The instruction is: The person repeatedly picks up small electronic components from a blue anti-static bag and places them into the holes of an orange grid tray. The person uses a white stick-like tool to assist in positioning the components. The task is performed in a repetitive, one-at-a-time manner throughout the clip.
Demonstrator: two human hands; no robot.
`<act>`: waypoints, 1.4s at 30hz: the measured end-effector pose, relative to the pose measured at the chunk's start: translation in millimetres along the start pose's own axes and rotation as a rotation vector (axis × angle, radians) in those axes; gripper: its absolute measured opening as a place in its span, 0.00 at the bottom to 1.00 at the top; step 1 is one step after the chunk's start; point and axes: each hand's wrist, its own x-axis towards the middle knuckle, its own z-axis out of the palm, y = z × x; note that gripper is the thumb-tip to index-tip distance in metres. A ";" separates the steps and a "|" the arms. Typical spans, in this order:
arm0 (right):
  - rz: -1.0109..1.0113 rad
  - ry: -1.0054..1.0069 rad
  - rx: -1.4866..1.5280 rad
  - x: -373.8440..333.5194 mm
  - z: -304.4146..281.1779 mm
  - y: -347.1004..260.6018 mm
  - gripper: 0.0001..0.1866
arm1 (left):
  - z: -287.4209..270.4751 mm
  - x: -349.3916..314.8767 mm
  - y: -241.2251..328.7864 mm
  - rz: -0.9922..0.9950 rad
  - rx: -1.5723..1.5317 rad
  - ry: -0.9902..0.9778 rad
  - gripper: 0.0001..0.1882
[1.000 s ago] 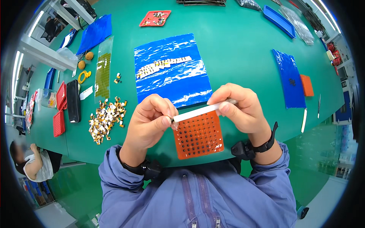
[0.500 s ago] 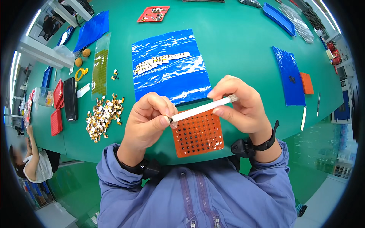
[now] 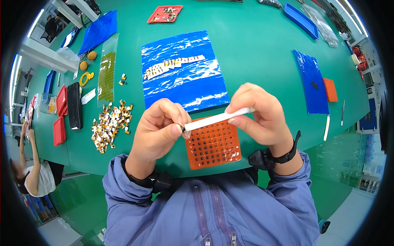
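My right hand [image 3: 260,117] grips a white stick [image 3: 211,120] between thumb and fingers. The stick slants slightly, its right end higher. With thumb and forefinger, my left hand [image 3: 160,127] pinches a tiny dark piece [image 3: 183,128] that touches or nearly touches the stick's left end; the fingertips hide most of it. Just beneath both hands lies an orange tray [image 3: 196,165] with rows of small black pieces. Beyond it, a blue film-covered sheet [image 3: 184,90] bears a slanting line of small white-and-gold parts [image 3: 176,63].
Left of my left hand lies a loose pile of small white-and-gold parts [image 3: 111,127]. Farther left are a black case [image 3: 75,105] and red trays [image 3: 60,131]. At right sit another blue sheet [image 3: 312,82], an orange block [image 3: 330,89] and tweezers [image 3: 343,111]. A co-worker [image 3: 39,180] is at far left.
My right hand's fingers have shifted slightly on the stick and now cover more of its right end. My left hand stays almost in place. The co-worker's hands have moved up.
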 end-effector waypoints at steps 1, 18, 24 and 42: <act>-0.026 -0.020 -0.012 -0.6 -0.8 1.1 0.07 | -0.6 0.1 -0.4 -0.003 0.002 -0.015 0.08; -0.081 0.038 -0.113 0.3 3.3 -2.3 0.05 | -2.7 -0.6 -0.9 -0.018 -0.144 -0.041 0.06; 0.039 -0.053 -0.115 0.0 -1.3 -7.4 0.03 | -3.8 -1.7 -0.5 -0.011 -0.113 -0.071 0.05; -0.195 0.146 0.059 -3.2 -1.3 -10.8 0.07 | -7.1 -6.0 19.3 0.150 0.506 0.206 0.03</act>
